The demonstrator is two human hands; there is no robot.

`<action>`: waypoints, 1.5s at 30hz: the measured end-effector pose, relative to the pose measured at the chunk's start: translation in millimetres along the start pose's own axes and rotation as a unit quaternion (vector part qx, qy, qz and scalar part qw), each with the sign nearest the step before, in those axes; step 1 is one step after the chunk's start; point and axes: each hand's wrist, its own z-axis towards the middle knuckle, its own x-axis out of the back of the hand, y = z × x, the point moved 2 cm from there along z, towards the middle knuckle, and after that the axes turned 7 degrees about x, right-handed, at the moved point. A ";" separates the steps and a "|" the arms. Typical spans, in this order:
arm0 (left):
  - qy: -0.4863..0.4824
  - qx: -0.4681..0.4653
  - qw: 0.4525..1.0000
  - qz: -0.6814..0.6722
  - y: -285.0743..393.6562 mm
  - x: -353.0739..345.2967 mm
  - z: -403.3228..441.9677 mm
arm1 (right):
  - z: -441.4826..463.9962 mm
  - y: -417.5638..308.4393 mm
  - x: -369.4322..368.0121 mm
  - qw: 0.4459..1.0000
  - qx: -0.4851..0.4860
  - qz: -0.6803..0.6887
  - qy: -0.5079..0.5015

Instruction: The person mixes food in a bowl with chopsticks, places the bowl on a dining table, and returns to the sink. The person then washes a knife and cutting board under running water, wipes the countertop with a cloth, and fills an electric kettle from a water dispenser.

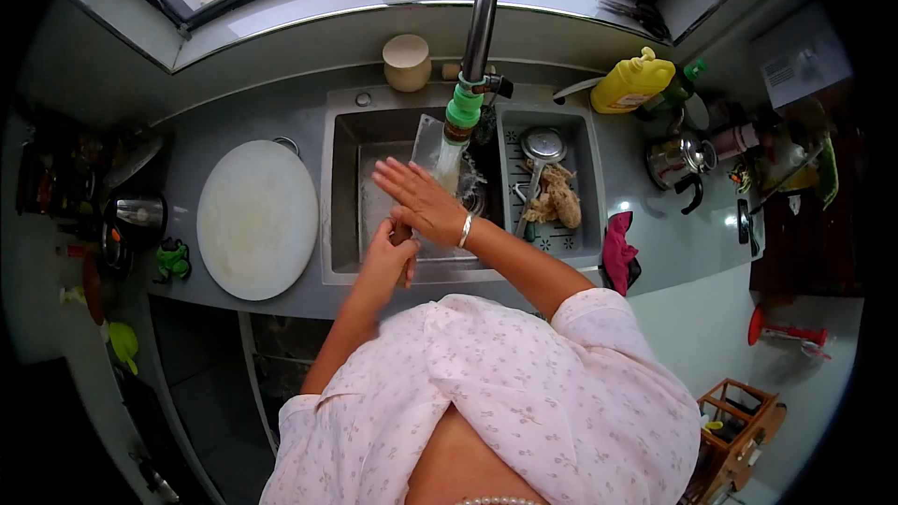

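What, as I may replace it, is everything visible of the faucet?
The faucet looks like dark, shiny metal, extending over the sink. A green nozzle caps its outlet, with a dark fitting projecting right, near the nozzle's top. Water streams down from it. Neither the left hand nor right hand touches it.

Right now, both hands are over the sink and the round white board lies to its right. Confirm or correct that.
Wrong side: the round white board lies to the left of the sink, as the head view shows. The rest stands: the left hand and the right hand are both over the sink.
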 end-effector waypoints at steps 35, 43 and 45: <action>0.173 -0.215 0.835 0.476 -46.1 13.1 42.7 | -35.5 83.1 53.7 0.896 -0.228 -0.318 0.212; 0.166 -0.238 0.831 0.475 -39.6 15.9 55.5 | -46.0 31.0 7.6 0.965 -0.037 -0.260 -0.012; 0.158 -0.254 0.828 0.475 -40.9 16.7 54.5 | -47.0 10.5 -5.1 0.995 -0.019 -0.095 -0.014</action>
